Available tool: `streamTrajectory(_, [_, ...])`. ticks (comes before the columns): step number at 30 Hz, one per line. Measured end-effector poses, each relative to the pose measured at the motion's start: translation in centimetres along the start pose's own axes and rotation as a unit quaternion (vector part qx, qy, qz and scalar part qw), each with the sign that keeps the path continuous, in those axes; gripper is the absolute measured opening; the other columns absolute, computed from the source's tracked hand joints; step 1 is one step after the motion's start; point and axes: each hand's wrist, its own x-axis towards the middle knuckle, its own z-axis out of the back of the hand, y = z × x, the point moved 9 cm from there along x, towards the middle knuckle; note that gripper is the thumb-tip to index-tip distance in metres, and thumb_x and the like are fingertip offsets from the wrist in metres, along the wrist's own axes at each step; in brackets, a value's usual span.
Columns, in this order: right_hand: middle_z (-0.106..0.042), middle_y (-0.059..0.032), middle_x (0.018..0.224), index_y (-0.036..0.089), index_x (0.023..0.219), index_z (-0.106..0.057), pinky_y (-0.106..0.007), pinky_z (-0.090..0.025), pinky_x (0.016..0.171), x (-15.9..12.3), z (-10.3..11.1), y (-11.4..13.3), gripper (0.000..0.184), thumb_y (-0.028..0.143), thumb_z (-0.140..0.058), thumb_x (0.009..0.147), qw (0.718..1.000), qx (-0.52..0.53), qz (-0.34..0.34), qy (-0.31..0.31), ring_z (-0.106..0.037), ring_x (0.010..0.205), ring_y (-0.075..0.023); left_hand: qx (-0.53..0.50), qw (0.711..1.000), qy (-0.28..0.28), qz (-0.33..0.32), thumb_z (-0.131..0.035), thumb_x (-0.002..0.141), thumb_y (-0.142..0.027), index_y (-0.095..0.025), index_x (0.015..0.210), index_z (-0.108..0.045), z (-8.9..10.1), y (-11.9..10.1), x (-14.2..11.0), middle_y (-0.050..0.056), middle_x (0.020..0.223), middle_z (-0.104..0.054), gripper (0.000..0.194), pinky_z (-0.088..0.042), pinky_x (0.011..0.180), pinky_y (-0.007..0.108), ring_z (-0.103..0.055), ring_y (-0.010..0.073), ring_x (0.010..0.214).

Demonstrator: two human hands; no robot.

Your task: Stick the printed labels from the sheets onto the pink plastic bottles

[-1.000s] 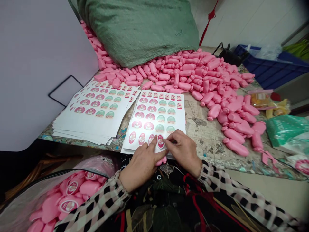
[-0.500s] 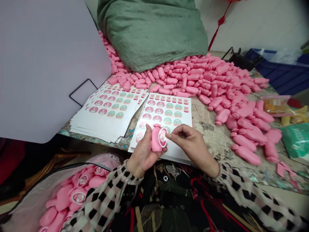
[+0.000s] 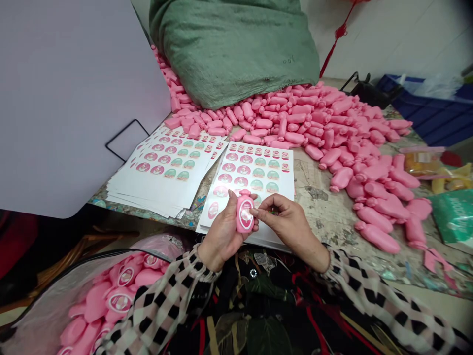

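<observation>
- Left hand (image 3: 221, 234), one: grasping a small pink bottle, thumb along one side, fingers behind.
- Pink bottle (image 3: 244, 199), one: in the left hand, above the near part of the sticker sheet, neck pointing away from the person.
- Oval label (image 3: 245, 213), one: pink with white border, on the bottle's front.
- Right hand (image 3: 293, 229), one: thumb and forefinger drawn together, tips touching the label's right side; whether they pinch its edge cannot be told.
- Sticker sheet (image 3: 271, 231), white: on the desk (image 3: 314, 190), beneath the bottle; rows of pink and green stickers, bare paper near the right hand.
- Sticker sheets (image 3: 155, 192), a fanned stack: left of the first.
- Pink bottles (image 3: 295, 118), large heap: across the back and right of the desk.
- Green sack (image 3: 236, 54), one: behind and partly over the heap.
- Clear plastic bag (image 3: 48, 308), one: lower left, containing pink bottles, several with oval labels.
- Blue crate (image 3: 436, 116), one: far right.
- Green packet (image 3: 453, 217), one: right edge.
</observation>
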Motion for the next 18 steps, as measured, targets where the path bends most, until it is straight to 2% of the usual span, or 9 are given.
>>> streamTrajectory(5, [-0.063,0.0004,0.071,0.02,0.071,-0.06,-0.026,-0.041,0.062,0.0,0.0,-0.4,0.022,0.04,-0.067,0.074,1.0,-0.019,-0.002,0.001,-0.055,0.067,-0.0134,0.022,1.0,-0.001,0.009,-0.04,0.081,-0.064,-0.015,0.105,-0.059,0.0,0.1,-0.1,0.002,0.072,-0.055,0.057,-0.051,0.054,0.024,-0.056,0.0105,0.059])
streamTrajectory(8, [-0.063,0.0004,0.071,0.02,0.072,-0.06,-0.026,-0.041,0.062,-0.2,0.0,-0.4,0.022,0.041,-0.066,0.075,0.999,-0.049,0.009,-0.004,-0.055,0.067,-0.0138,0.058,0.998,0.022,0.03,-0.041,0.082,-0.063,-0.018,0.112,-0.056,0.0,0.3,-0.4,0.003,0.076,-0.058,0.057,-0.052,0.053,0.027,-0.059,0.0128,0.06])
streamTrajectory(10, [-0.063,0.0004,0.072,0.02,0.073,-0.06,-0.026,-0.041,0.062,-0.4,0.1,-0.2,0.02,0.04,-0.064,0.077,0.997,-0.075,0.023,-0.001,-0.055,0.067,-0.0137,0.1,0.993,0.044,0.041,-0.053,0.082,-0.053,-0.02,0.115,-0.053,0.0,0.3,-0.7,0.002,0.078,-0.059,0.046,-0.052,0.054,0.026,-0.061,0.0137,0.062])
streamTrajectory(12, [-0.062,0.0005,0.074,0.021,0.073,-0.061,-0.026,-0.04,0.063,-0.4,0.2,0.2,0.018,0.037,-0.063,0.079,0.993,-0.108,0.049,0.019,-0.056,0.069,-0.0133,0.141,0.987,0.062,0.049,-0.066,0.078,-0.032,-0.023,0.117,-0.049,0.1,0.3,-1.0,0.0,0.078,-0.059,0.044,-0.05,0.055,0.024,-0.061,0.0131,0.063])
streamTrajectory(14, [-0.062,0.0002,0.077,0.021,0.074,-0.062,-0.026,-0.04,0.066,-0.2,0.6,0.6,0.016,0.035,-0.061,0.081,0.986,-0.148,0.075,0.035,-0.055,0.072,-0.0132,0.156,0.984,0.073,0.054,-0.066,0.074,-0.016,-0.023,0.116,-0.046,0.3,0.2,-1.4,0.001,0.081,-0.06,0.046,-0.05,0.055,0.023,-0.061,0.0121,0.063])
streamTrajectory(18, [-0.061,0.0003,0.079,0.022,0.081,-0.062,-0.025,-0.04,0.064,0.4,2.4,0.9,0.019,0.04,-0.064,0.078,0.986,-0.15,0.066,-0.022,-0.053,0.07,-0.0127,0.14,0.985,0.082,0.061,-0.057,0.078,-0.013,-0.019,0.107,-0.047,0.2,0.4,-1.7,0.005,0.091,-0.062,0.032,-0.052,0.06,0.027,-0.062,0.0128,0.065])
